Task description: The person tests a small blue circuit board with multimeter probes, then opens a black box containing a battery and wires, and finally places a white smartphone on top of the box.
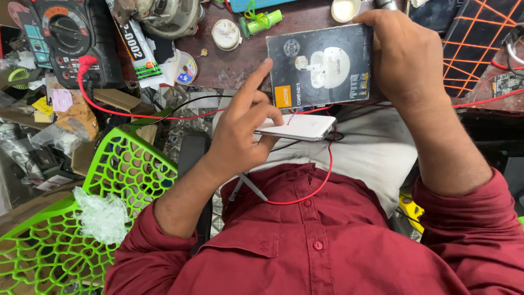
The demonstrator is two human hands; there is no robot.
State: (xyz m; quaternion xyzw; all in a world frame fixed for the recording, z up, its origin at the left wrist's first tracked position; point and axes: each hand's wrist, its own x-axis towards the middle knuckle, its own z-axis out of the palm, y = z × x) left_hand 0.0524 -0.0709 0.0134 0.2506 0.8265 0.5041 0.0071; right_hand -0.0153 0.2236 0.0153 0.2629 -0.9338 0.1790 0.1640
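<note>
This is a small electronics repair workshop, crowded and untidy; a dark multimeter (65,38) with a dial sits at the upper left of the frame, its red test lead (136,113) trailing across the middle; a tube of adhesive (136,52) lies just right of it on the worn brown workbench (234,68); a bare circuit board (507,83) shows at the right edge; loose wires, scraps of cardboard and plastic wrapping pile up along the left side; a green plastic lattice chair (125,169) stands at the lower left.
</note>
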